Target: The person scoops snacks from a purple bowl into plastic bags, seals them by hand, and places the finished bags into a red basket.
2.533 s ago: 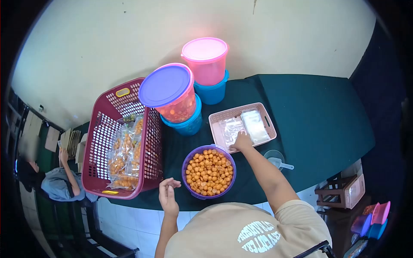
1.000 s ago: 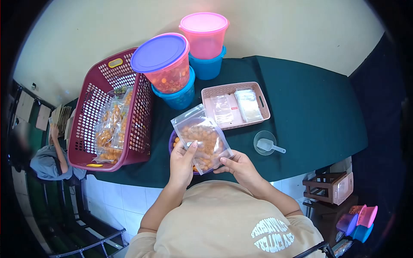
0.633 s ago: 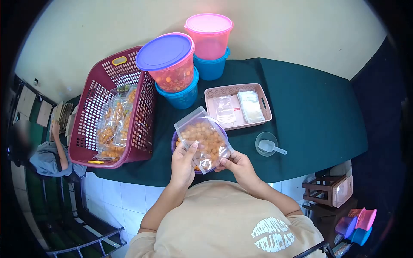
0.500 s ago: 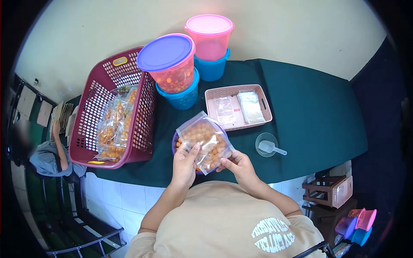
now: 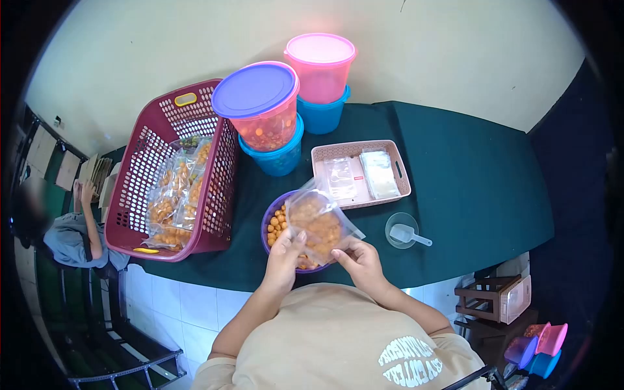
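Both hands grip a clear plastic bag [image 5: 316, 218] with round orange snack balls in it, its image blurred by motion. My left hand [image 5: 283, 260] pinches the bag's lower left side between thumb and fingers. At the lower right corner, my right hand [image 5: 361, 262] is closed on it the same way. Beneath the bag stands a purple bowl [image 5: 266, 227] of loose orange balls, partly hidden by the bag and my left hand.
A maroon basket [image 5: 218, 195] with several filled bags stands left. Behind are stacked tubs [image 5: 273, 159]. A pink tray [image 5: 348, 200] holds plastic bags; right of it, a scoop [image 5: 404, 233] rests in a clear bowl [image 5: 393, 242]. Another person [image 5: 75, 240] sits far left.
The bag has shifted and tilted in my hands, moving a little right and uncovering more balls in the bowl's left side. The camera view has moved slightly.
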### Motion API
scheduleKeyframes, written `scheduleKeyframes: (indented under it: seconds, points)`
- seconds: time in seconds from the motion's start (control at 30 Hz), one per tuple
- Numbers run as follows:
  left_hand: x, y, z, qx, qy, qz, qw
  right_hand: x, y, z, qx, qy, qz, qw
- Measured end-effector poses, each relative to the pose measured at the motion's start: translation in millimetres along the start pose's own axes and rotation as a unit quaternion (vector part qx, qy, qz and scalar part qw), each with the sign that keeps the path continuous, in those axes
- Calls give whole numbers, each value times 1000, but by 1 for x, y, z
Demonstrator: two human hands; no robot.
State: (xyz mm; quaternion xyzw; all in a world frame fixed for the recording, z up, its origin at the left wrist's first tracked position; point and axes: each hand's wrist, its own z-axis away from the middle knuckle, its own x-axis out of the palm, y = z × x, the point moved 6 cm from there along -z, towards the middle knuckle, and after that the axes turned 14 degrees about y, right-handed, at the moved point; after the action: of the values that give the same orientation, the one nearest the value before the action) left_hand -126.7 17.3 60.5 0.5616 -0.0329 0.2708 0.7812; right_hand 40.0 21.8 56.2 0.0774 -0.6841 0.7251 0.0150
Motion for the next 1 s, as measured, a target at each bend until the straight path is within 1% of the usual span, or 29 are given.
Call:
scheduleKeyframes:
  seconds: [0.03,0.07,0.1,0.13,0.17,0.2,0.23,0.3,0.33,0.37,0.4,0.43,0.5,0.57,0.63,0.7,0.77,0.87,0.93,1.0]
  points:
    - [-3,-1,1,-21,-41,-71,996,-5,0,-3,-7,18,13,1000]
    - [-4,11,3,76,-28,-177,981,-8,-6,-5,-11,16,13,1000]
    - [-7,17,6,79,-26,-175,981,-11,-15,-7,-38,32,54,997]
    - [-12,32,11,187,13,-313,931,-14,-24,-7,-63,49,93,992]
    - [-13,44,18,287,50,-442,848,-14,-29,-8,-62,48,92,993]
    - [-7,47,26,320,7,-395,861,-14,-36,-9,-94,45,127,987]
    - [-3,49,28,318,7,-396,861,-13,-42,-9,-124,41,162,978]
    - [33,50,46,381,-182,-389,819,-7,-41,-7,-123,23,145,982]
    - [40,45,45,325,-174,-377,850,-2,-32,-7,-99,-25,122,987]
    - [42,43,45,326,-172,-376,850,5,-29,-5,-76,-72,100,989]
    - [42,37,43,302,-177,-361,865,14,-38,-1,-88,-80,55,991]
    - [42,32,41,276,-183,-344,878,15,-33,-2,-89,-79,56,991]
    - [37,28,37,260,-179,-357,879,19,-25,-2,-65,-111,-43,991]
    - [33,26,34,258,-180,-327,891,19,-24,-1,-73,-127,-40,988]
    - [32,24,33,253,-176,-317,897,18,-20,-3,-56,-110,12,992]
    - [32,21,32,248,-172,-305,903,19,-30,-4,-52,-116,0,992]
    - [32,15,30,205,-186,-260,925,19,-33,-4,-46,-123,-12,991]
    - [33,14,28,210,-191,-252,925,20,-31,-5,-28,-134,-37,990]
    - [32,16,26,225,-187,-262,919,19,-29,-7,-87,-129,50,986]
    - [31,16,24,240,-186,-272,913,19,-31,-7,-102,-125,71,984]
